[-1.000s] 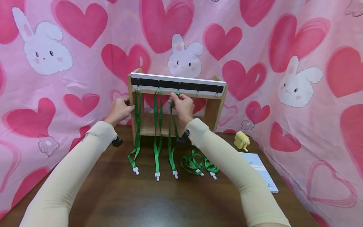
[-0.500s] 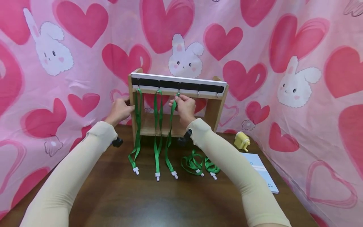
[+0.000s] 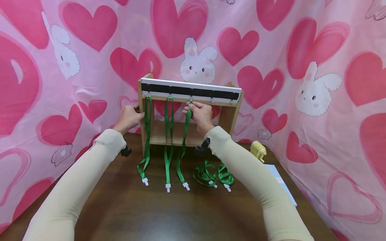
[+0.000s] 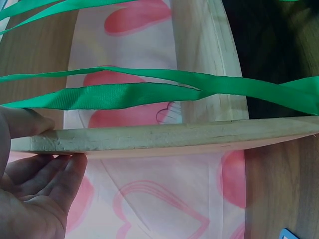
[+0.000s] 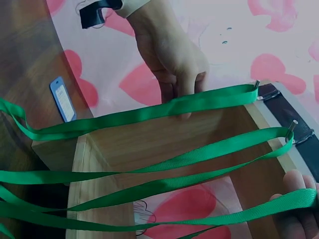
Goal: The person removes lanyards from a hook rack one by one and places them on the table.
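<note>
Both hands work at the wooden rack (image 3: pixel 232 113) standing at the back of the dark table (image 3: pixel 120 207). Right hand (image 3: pixel 200 114) pinches the upper end of the third green lanyard (image 3: pixel 182 147) between curled fingers and thumb, just under the third hook of the rack's black hook rail (image 3: pixel 193 91); the strap hangs from there down the rack's front, and its white clip lies on the table before the rack. Left hand (image 3: pixel 129 116) grips the rack's left upright, thumb on the front face and fingers (image 4: pixel 45 174) wrapped round the board's edge, as the left wrist view shows. Two more green lanyards hang from the first hook (image 3: pixel 146 134) and second hook (image 3: pixel 169 137) of the rail, between the left hand and the held strap, their white clips also on the table. Before the rack's right half, near the right forearm, two more green lanyards (image 3: pixel 214 175) lie bunched on the table. To the right of the rack stands a small yellow pencil sharpener (image 3: pixel 258 150), and in front of that lies a white booklet (image 3: pixel 281 182). Behind the rack hangs a pink cloth (image 3: pixel 301 50) printed with hearts and white rabbits.
</note>
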Available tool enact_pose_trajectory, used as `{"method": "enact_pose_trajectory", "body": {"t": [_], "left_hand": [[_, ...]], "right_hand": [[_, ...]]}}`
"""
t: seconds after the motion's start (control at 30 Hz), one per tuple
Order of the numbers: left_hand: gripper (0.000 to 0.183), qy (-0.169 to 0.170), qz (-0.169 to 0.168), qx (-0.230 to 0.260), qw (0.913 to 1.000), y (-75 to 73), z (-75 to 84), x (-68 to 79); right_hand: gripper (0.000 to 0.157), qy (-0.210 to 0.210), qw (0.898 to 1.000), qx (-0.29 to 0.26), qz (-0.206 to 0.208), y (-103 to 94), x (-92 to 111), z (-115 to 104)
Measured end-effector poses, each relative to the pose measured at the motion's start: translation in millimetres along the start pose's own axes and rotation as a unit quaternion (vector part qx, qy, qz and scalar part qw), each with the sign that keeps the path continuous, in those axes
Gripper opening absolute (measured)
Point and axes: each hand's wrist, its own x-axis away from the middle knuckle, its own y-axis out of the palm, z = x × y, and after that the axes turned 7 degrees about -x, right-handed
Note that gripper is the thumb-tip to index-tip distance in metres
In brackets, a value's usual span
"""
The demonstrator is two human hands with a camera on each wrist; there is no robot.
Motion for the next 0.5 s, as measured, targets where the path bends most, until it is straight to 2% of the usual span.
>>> {"method": "enact_pose_trajectory", "body": {"t": [0.23, 0.5], "left_hand": [[0.044, 0.002, 0.0, -0.004, 1.0, -1.4, 1.2, -1.2], [0.042, 0.011, 0.009, -0.017, 0.9998, 0.2, 1.5, -0.1]], "right_hand": [[0.025, -0.011, 1.0, -0.01, -0.011, -2.5, 2.8, -3.7], [0.024, -0.063, 0.997, 0.037, -0.02, -8.6, 9.6, -1.4]]}}
